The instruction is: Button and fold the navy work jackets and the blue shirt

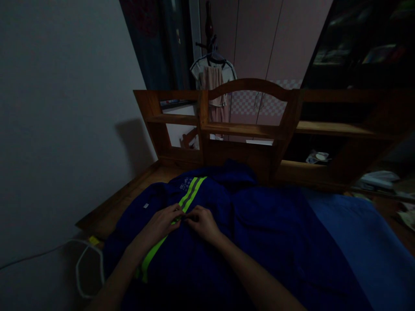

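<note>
A dark blue work jacket (246,224) with a bright yellow-green reflective stripe (191,194) lies spread on a bed. My left hand (164,222) rests on the stripe with its fingers curled together, pinching the cloth. My right hand (202,222) sits just beside it, fingers bent and pressed onto the same spot of the jacket front. The fingertips of both hands almost meet. What lies between them is too dark to make out.
A wooden headboard with shelves (246,129) stands behind the jacket. A blue sheet (363,242) covers the bed to the right. A white cable (84,259) loops at the lower left by the wall (58,129). Clothes hang on a rack (212,73) further back.
</note>
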`<action>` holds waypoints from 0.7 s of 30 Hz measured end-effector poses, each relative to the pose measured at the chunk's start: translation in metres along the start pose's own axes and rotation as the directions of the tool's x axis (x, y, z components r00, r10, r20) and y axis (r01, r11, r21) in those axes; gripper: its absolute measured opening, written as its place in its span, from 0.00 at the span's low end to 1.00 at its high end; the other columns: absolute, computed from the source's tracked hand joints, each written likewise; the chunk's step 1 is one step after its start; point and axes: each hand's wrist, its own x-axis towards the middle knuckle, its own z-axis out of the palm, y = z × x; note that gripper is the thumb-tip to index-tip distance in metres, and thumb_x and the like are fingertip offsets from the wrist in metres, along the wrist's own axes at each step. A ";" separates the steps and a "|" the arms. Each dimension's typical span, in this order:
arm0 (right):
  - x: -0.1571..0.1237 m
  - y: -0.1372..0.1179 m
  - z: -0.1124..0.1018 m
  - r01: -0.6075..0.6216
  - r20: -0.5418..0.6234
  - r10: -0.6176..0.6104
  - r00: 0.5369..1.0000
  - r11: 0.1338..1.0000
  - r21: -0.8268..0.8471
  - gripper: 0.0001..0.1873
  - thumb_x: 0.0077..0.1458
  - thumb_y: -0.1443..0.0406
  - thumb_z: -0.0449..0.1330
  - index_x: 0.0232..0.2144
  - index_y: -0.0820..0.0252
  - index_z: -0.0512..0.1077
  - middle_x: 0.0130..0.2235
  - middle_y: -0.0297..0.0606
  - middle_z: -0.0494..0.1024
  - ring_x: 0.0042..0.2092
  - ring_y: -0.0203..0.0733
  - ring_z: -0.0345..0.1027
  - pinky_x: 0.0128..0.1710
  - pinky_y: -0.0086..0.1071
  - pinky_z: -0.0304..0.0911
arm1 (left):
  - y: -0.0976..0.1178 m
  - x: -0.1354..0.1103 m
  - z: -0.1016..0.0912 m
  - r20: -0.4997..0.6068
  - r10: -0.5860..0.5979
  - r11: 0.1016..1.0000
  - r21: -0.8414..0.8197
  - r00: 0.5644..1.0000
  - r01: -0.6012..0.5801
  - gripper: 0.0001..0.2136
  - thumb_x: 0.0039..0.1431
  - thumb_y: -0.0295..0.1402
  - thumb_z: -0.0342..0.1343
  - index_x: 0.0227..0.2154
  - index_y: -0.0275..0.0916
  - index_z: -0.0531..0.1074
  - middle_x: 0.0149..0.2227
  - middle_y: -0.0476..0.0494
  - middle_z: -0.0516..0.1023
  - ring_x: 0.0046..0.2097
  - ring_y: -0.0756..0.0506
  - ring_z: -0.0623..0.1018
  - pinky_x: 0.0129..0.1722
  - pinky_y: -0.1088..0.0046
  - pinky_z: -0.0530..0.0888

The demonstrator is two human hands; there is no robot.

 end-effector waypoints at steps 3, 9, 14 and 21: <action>0.000 0.001 -0.001 -0.017 0.002 0.017 1.000 1.000 0.019 0.09 0.55 0.63 0.62 0.39 0.54 0.78 0.35 0.34 0.74 0.35 0.34 0.67 0.36 0.25 0.59 | -0.002 0.003 -0.004 0.026 -0.001 0.999 -0.035 1.000 0.002 0.10 0.57 0.29 0.52 0.41 0.44 0.72 0.43 0.48 0.71 0.43 0.48 0.74 0.41 0.76 0.68; 0.000 0.003 -0.001 -0.009 -0.005 0.009 1.000 0.998 0.062 0.09 0.55 0.65 0.61 0.39 0.54 0.78 0.37 0.35 0.75 0.38 0.34 0.69 0.38 0.25 0.60 | -0.009 0.009 -0.009 0.095 0.017 0.999 -0.035 0.995 -0.014 0.09 0.57 0.30 0.51 0.39 0.43 0.72 0.40 0.47 0.72 0.42 0.47 0.73 0.39 0.75 0.67; 0.001 0.005 0.001 -0.013 -0.024 0.015 1.000 0.997 0.081 0.07 0.55 0.66 0.60 0.36 0.55 0.78 0.37 0.35 0.77 0.38 0.35 0.70 0.39 0.25 0.61 | -0.012 0.011 -0.011 0.100 0.064 0.997 -0.052 0.993 -0.059 0.08 0.58 0.30 0.50 0.37 0.42 0.73 0.38 0.47 0.72 0.41 0.48 0.73 0.41 0.75 0.67; 0.002 0.001 0.002 -0.088 -0.085 0.095 0.992 0.993 0.077 0.05 0.54 0.66 0.62 0.34 0.57 0.78 0.35 0.35 0.77 0.36 0.35 0.70 0.37 0.25 0.61 | -0.018 0.018 -0.013 0.153 0.032 0.972 -0.236 0.988 0.005 0.10 0.55 0.30 0.51 0.38 0.41 0.73 0.40 0.47 0.75 0.43 0.47 0.73 0.44 0.74 0.68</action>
